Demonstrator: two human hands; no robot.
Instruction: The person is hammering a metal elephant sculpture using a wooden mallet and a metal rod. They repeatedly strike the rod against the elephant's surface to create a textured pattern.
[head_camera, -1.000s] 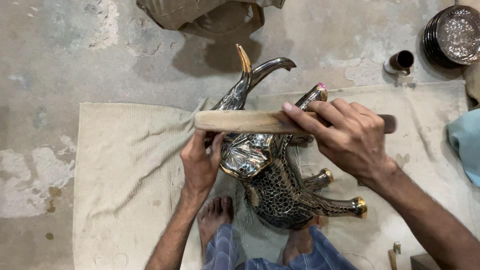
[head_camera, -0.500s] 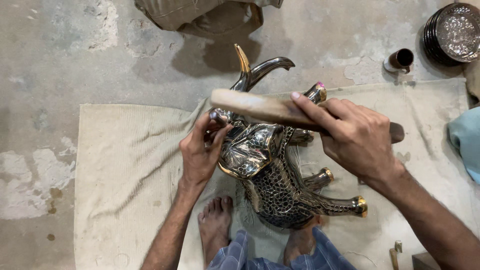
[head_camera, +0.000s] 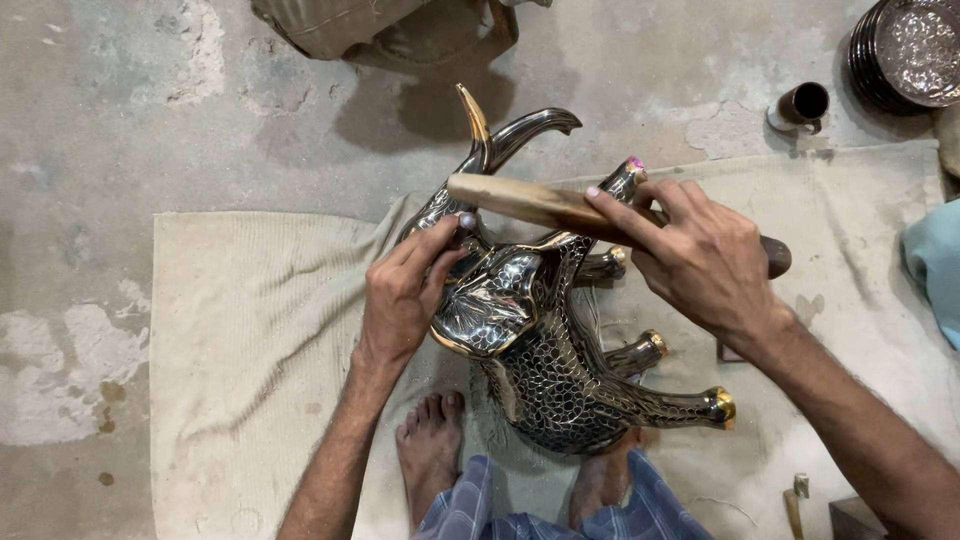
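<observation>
Elephant figure, polished silver metal with gold-tipped feet and tusk, lies on its side on the beige cloth spread over the concrete floor. We see its trunk and tusk pointing up and away from us, legs sticking out to the right, and a scale-like pattern covering the body.

Left hand rests on the head of the figure, fingers curled, thumb and forefinger pinched on a small metal tool held against the metal near the base of the trunk. We can't tell what kind of tool it is; only its end shows.

Right hand is wrapped tight around a wooden mallet, pale at the striking end and dark at the handle end. It sits roughly level, just above the figure's head, pale end close to the small tool.

Our bare feet sit on the cloth just below the figure.

Also around:
- dark metal cup on the floor, upper right
- stack of embossed metal plates in the top right corner
- light blue cloth at the right edge
</observation>
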